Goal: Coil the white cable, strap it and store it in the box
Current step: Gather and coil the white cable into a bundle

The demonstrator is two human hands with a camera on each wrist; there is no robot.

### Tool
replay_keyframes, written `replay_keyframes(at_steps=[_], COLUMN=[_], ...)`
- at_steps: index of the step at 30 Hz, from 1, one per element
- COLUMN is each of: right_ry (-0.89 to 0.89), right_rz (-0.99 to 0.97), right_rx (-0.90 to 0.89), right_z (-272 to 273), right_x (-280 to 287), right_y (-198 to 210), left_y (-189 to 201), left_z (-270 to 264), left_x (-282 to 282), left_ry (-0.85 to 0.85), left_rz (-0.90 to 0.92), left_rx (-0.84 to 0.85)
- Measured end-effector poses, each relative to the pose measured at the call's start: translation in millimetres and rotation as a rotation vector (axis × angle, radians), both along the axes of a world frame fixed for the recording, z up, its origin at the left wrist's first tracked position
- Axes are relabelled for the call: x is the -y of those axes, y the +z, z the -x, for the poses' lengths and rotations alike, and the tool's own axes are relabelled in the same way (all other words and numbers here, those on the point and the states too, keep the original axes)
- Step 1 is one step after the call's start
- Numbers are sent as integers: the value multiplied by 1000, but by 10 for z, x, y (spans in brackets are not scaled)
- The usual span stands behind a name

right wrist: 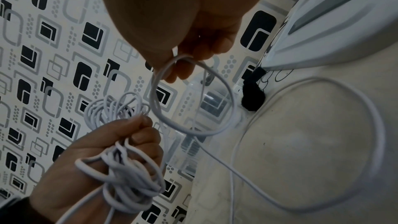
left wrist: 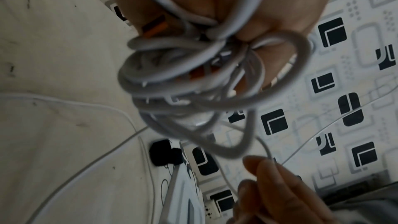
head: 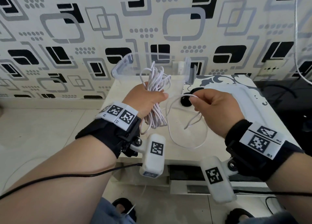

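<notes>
Cream tabletop (head: 177, 149) against black-and-grey patterned wallpaper (head: 67, 29).

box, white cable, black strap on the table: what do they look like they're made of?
Box: clear rigid plastic, glossy; the wallpaper shows through its walls.
White cable: smooth, flexible jacket, probably PVC or rubber; it bends in tight loops in the left hand.
Black strap: matte and fuzzy, probably hook-and-loop fabric; not certain.
</notes>
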State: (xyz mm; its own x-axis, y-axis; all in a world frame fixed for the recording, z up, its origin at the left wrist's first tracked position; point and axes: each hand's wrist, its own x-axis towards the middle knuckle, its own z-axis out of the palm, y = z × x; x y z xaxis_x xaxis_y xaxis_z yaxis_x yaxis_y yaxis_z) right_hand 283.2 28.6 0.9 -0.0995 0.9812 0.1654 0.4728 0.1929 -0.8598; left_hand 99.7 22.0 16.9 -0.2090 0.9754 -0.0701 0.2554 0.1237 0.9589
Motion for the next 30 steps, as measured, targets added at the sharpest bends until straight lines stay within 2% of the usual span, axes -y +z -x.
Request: replay_keyframes(at_steps=[7,10,22,26,30], right_ry=[29,35,32,5,62], right_rz=[10,3,-20,-36,-22], right_rx=[-94,-69,136,102,123], right_z=[29,17,-25,-46,-1], right_x=[39,51,-20,-44,-16], right_y=[52,55,-49,-40,-47], left_y=[-27,-27,-55,-31,-17], left_z=[-152,-212,-153,-141,-151], left_x=[78,108,21,33,67], left_ry=[-175,-230,-97,-136,-205], left_rz=[79,83,3,30,-1], left_rx=[136,125,277,365,340])
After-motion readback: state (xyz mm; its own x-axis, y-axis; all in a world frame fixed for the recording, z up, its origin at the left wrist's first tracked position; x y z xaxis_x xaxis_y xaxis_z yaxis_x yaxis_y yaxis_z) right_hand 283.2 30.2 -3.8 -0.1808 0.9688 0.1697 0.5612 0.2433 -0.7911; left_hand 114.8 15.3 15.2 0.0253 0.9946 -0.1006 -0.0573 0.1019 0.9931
